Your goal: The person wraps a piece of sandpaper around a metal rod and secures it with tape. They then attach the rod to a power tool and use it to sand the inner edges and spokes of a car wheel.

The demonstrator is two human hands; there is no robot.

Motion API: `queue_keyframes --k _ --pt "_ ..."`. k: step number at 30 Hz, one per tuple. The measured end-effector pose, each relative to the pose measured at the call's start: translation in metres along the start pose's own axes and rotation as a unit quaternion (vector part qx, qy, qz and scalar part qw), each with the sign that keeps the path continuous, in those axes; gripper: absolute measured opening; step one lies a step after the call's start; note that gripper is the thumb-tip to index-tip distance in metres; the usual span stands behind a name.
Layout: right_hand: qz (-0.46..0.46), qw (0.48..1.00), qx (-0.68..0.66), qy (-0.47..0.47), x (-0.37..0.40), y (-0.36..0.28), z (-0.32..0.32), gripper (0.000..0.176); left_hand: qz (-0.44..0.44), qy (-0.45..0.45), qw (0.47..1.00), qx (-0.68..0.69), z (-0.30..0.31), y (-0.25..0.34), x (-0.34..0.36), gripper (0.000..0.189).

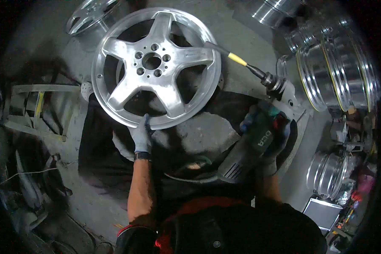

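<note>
A silver five-spoke wheel rim (163, 80) lies tilted in front of me, its spokes facing up. My left hand (142, 135), in a grey glove, is closed on the rim's near edge. To the right, my gloved right hand (269, 127) is wrapped round a dark green power tool (249, 148) marked DCA. From the tool's metal head a shaft with a yellow band (237, 58) reaches up-left. Its dark tip (213, 47) overlaps the rim's right edge beside a spoke; whether they touch is unclear.
Stacked shiny rims (338, 72) stand at the right, with another rim (327, 173) lower down. Part of a rim (89, 19) shows at the upper left. A metal frame (40, 89) sits on the left. A framed panel (322, 213) lies at the lower right.
</note>
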State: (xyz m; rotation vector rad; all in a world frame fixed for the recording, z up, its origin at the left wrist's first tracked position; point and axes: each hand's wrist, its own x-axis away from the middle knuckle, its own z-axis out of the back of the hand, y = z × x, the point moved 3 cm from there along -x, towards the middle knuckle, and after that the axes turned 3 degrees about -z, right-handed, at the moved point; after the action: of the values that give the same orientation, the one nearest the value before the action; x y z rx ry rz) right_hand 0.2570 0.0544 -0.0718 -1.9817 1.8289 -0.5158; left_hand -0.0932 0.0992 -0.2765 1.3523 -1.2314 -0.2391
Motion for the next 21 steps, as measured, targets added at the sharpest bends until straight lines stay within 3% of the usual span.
queue_keyframes --k 2,4,7,8,12,15,19,21 --pt "0.006 1.000 -0.014 0.024 -0.002 0.007 -0.003 0.085 0.015 0.001 1.000 -0.005 0.004 -0.002 0.000 0.083" --pt "0.016 0.998 -0.028 0.047 -0.005 0.010 -0.005 0.086 -0.040 0.000 0.999 -0.006 0.009 -0.008 -0.008 0.076" --pt "0.013 0.997 0.028 0.073 -0.006 0.007 -0.003 0.086 -0.068 0.023 0.996 -0.054 0.005 -0.003 0.001 0.068" --pt "0.014 0.995 0.081 0.059 -0.007 0.005 0.001 0.086 -0.114 0.014 0.993 -0.018 0.001 -0.002 -0.001 0.063" --pt "0.018 0.988 0.141 0.064 -0.009 0.002 0.004 0.088 -0.101 0.003 0.994 -0.031 0.013 0.000 -0.005 0.061" --pt "-0.015 0.998 0.021 0.048 -0.014 0.007 -0.009 0.091 -0.109 0.009 0.989 -0.094 0.022 0.019 -0.014 0.061" --pt "-0.016 0.995 0.058 0.079 -0.014 0.003 -0.006 0.093 -0.073 0.001 0.988 -0.139 0.017 0.056 -0.020 0.057" --pt "-0.035 0.999 0.013 0.040 -0.015 0.004 -0.004 0.095 -0.084 -0.005 0.993 -0.079 0.026 0.051 -0.036 0.054"
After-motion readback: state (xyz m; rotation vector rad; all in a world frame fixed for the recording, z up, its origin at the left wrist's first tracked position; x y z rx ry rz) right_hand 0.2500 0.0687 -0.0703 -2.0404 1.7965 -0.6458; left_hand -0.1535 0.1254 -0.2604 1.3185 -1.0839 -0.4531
